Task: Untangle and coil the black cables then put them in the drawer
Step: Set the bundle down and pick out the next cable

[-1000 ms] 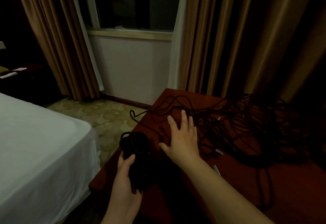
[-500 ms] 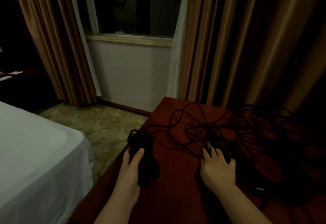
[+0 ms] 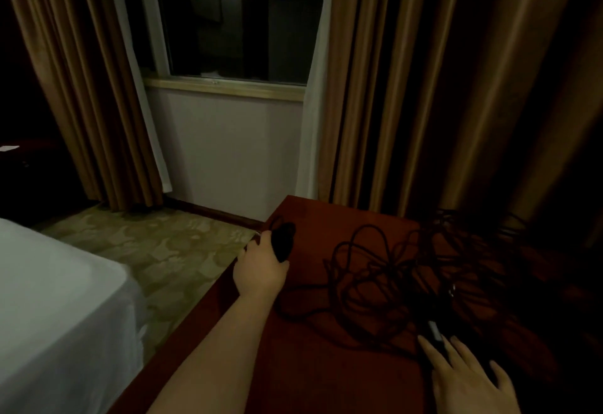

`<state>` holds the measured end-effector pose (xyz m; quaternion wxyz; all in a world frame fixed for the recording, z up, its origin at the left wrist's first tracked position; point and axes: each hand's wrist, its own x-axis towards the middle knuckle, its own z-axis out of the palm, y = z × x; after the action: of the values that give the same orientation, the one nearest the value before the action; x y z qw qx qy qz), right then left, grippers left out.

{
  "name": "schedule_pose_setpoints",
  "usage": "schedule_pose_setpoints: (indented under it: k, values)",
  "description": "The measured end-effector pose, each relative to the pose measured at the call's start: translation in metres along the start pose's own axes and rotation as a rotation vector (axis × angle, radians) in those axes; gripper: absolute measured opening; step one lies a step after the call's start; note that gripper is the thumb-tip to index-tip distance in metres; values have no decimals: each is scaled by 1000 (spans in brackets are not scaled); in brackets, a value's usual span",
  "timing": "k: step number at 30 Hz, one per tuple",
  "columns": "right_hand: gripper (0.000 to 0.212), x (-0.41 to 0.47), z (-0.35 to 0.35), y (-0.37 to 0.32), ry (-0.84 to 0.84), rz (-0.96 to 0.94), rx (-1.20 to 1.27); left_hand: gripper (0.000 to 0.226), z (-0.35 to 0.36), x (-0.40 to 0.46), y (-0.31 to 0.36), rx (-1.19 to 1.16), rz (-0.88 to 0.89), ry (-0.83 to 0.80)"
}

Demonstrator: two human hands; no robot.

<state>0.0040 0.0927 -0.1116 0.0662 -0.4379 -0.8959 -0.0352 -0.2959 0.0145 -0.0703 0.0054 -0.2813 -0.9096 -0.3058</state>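
Note:
A tangle of black cables (image 3: 401, 279) sprawls over the right half of the dark red table (image 3: 326, 364), fading into shadow at the right. My left hand (image 3: 261, 270) grips a coiled black cable bundle (image 3: 283, 240) near the table's far left edge; a strand trails from it toward the tangle. My right hand (image 3: 466, 377) lies near the front right with straight fingers spread on the cables, beside a plug with a pale tip (image 3: 435, 332). No drawer is visible.
A bed with white sheet (image 3: 55, 315) stands at the left, with patterned carpet (image 3: 169, 250) between it and the table. Brown curtains (image 3: 408, 87) and a dark window (image 3: 241, 22) stand behind the table.
My left hand has carried the coil farther out along the table's left edge. My right hand has drawn back toward the front right, fingers still on the cables.

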Motion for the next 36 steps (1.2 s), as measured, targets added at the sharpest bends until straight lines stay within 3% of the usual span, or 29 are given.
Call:
schedule_pose_setpoints:
  k: [2,4,7,9,12,15,17,19,26,31,33,36]
  values:
    - [62,5,-26,-13,-55,21,14,63,3,3,7,125,35,-8]
    - [54,5,-54,-28,-15,62,187,61,5,3,15,184,53,-34]
    - [46,17,-65,-58,385,-51,358,60,7,3,27,229,57,-84]
    - [40,40,-79,-95,402,-211,461,58,8,3,32,261,60,-120]
    - [56,81,-66,-141,101,-351,522,46,8,11,33,205,73,-227]
    - [73,113,-40,-161,-226,-356,570,49,-2,18,25,4,63,-346]
    - [78,123,-27,-159,-298,-329,621,57,-3,20,24,-30,96,-422]
    - [78,124,-23,-162,-316,-356,632,63,-5,19,14,-37,89,-391]
    - [68,74,-55,-117,-230,-349,395,73,-5,-26,36,134,9,-295]
    - [51,8,-56,-55,210,-315,275,69,-16,-84,72,60,183,-203]
    - [51,-18,-45,-24,305,-266,241,64,-15,-110,85,-17,306,-170]
    - [61,-54,-43,22,83,-146,142,49,-10,-146,103,-113,511,-98]
